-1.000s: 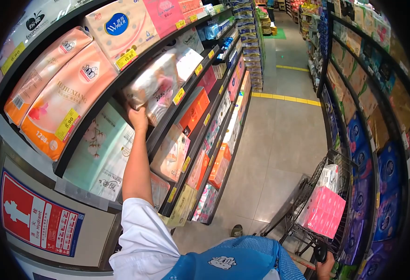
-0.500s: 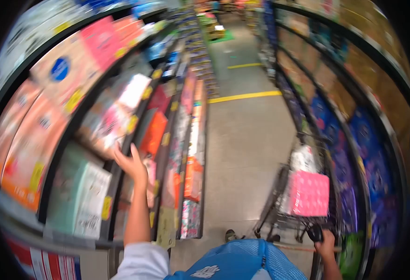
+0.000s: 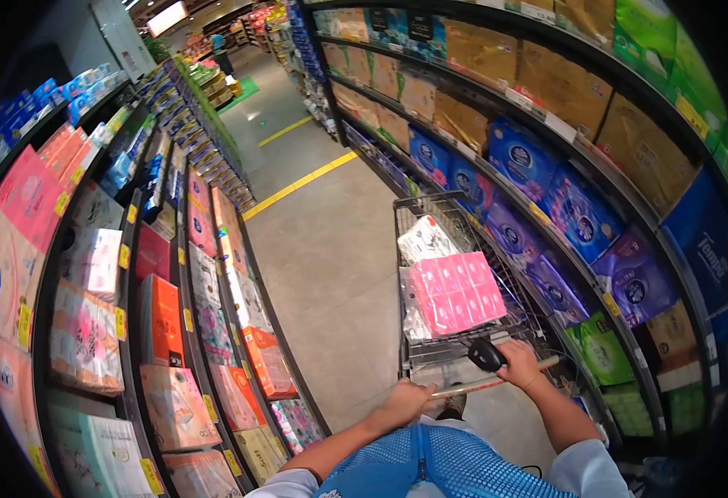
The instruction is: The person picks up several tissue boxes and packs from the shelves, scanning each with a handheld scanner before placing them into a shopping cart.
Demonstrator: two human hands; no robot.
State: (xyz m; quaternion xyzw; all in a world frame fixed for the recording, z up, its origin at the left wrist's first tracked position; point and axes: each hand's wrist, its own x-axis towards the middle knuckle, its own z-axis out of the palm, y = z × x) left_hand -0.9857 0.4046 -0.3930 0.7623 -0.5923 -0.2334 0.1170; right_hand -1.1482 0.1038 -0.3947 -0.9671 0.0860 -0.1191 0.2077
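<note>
A shopping cart (image 3: 399, 274) with wire sides stands in front of me. My left hand (image 3: 405, 403) is closed round the left part of its pale handlebar (image 3: 470, 387). Further right, my right hand (image 3: 520, 365) grips the bar, right beside a round black piece (image 3: 486, 354) mounted near the handle. Inside the cart lies a pink multi-pack of tissues (image 3: 458, 292), its wrapped blocks showing in rows. Behind it rests a white plastic-wrapped pack (image 3: 427, 239), partly covered by the pink one.
Shelves of tissue packs line both sides: orange boxes (image 3: 162, 319) on the left, blue packs (image 3: 581, 214) and brown packs (image 3: 559, 87) on the right. Grey floor (image 3: 322, 241) with a yellow line (image 3: 301, 184) runs ahead. A person (image 3: 220, 55) stands far off.
My left hand has come away from the left shelf and down onto the cart's handlebar. The view has swung right, bringing the cart to the middle. My right hand stays at the handle.
</note>
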